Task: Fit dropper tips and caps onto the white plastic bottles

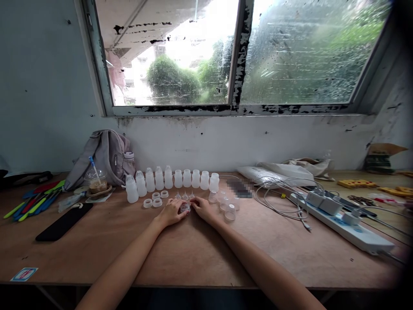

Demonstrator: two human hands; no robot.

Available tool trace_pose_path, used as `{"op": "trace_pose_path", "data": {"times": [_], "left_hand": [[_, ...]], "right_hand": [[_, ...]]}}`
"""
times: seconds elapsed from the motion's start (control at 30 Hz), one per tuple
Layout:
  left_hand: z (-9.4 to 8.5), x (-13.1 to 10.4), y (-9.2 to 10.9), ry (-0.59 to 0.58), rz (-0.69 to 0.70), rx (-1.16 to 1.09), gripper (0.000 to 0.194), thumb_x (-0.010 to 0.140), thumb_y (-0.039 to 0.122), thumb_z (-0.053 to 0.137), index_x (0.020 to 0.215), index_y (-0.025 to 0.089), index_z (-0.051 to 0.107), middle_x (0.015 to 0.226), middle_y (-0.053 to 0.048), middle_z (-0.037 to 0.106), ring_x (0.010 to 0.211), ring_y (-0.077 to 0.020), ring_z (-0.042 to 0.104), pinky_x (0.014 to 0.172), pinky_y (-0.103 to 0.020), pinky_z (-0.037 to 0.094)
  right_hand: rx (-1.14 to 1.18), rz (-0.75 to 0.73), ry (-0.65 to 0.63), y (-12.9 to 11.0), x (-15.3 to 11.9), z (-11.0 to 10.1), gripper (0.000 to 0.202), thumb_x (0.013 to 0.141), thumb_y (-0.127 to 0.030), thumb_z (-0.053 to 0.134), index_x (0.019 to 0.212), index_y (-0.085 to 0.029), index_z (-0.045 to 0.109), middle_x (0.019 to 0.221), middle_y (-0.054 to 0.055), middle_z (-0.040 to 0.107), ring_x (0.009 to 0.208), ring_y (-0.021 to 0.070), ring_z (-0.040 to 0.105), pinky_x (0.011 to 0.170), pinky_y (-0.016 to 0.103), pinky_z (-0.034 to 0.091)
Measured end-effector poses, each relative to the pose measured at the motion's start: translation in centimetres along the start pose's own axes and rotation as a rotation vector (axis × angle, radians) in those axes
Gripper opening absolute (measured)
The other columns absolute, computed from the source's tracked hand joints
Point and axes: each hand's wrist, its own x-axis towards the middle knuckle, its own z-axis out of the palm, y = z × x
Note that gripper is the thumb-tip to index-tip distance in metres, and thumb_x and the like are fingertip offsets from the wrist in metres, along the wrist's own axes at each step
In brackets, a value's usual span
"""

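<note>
My left hand [171, 212] is closed round a small clear-white bottle collar [185, 207] at the table's middle. My right hand [201, 207] is beside it, its fingertips pinched at a clear silicone teat [192, 195]; how firmly it grips is too small to tell. More teats [177, 195] stand in a row just beyond my fingers. To the left lie three white collars [148, 203]. Clear dome caps [229, 214] are grouped right of my right hand. Behind stands a row of frosted baby bottles, the left ones topped [131, 189], the right ones open-necked [214, 182].
At left are a grey backpack [108, 150], an iced drink cup [97, 183], a black phone [64, 221] and colourful tools [35, 202]. On the right, white cables [277, 204] and a power strip [348, 230] lie before plastic bags [267, 174].
</note>
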Motion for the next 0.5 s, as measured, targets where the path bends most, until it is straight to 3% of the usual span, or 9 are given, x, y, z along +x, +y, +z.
{"op": "trace_pose_path", "data": {"times": [0.3,0.43,0.5], "left_hand": [[0.37,-0.01,-0.53,-0.025,0.024,-0.028,0.036,0.073,0.045,0.049,0.1,0.022,0.052,0.098,-0.001,0.059,0.092,-0.0184,0.05,0.085,-0.033,0.032],[0.17,0.01,-0.28,0.044,-0.001,-0.06,0.039,0.071,0.045,0.051,0.103,0.022,0.051,0.102,-0.004,0.057,0.095,-0.02,0.049,0.084,-0.034,0.033],[0.13,0.09,-0.24,0.084,-0.029,-0.088,0.031,0.074,0.041,0.049,0.097,0.021,0.054,0.098,-0.004,0.057,0.093,-0.0196,0.049,0.082,-0.032,0.034]], "right_hand": [[-0.028,-0.029,0.005,0.18,0.08,0.18,0.021,0.072,-0.013,0.045,0.083,-0.017,0.062,0.08,0.005,0.065,0.073,0.0149,0.058,0.067,0.024,0.042],[-0.034,-0.043,0.01,0.26,0.11,0.26,0.022,0.07,-0.01,0.044,0.081,-0.017,0.062,0.079,0.005,0.065,0.072,0.0151,0.058,0.066,0.024,0.042],[-0.032,-0.057,0.018,0.35,0.09,0.33,0.022,0.068,-0.008,0.043,0.079,-0.017,0.061,0.076,0.005,0.064,0.07,0.0151,0.058,0.065,0.025,0.042]]}}
